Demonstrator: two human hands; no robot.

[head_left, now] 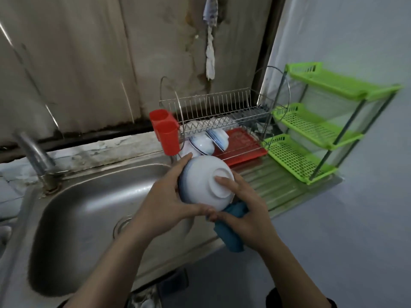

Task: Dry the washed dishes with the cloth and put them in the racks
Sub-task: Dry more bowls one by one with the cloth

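A white bowl (203, 177) is held bottom-up over the right edge of the sink. My left hand (165, 202) grips its left side, thumb under the lower rim. My right hand (241, 208) holds a blue cloth (231, 235) bunched in the palm, with one finger pressed on the bowl's foot ring. Beyond them stands a wire dish rack (219, 112) with two blue-rimmed bowls (210, 141) lying on its lower tier over a red drip tray (242, 144).
A steel sink (89, 210) with a tap (34, 155) lies at the left. A red cutlery holder (165, 131) hangs on the wire rack. A green three-tier plastic rack (311, 134) stands on the ribbed drainboard (273, 185) at the right. A rag (210, 36) hangs on the wall.
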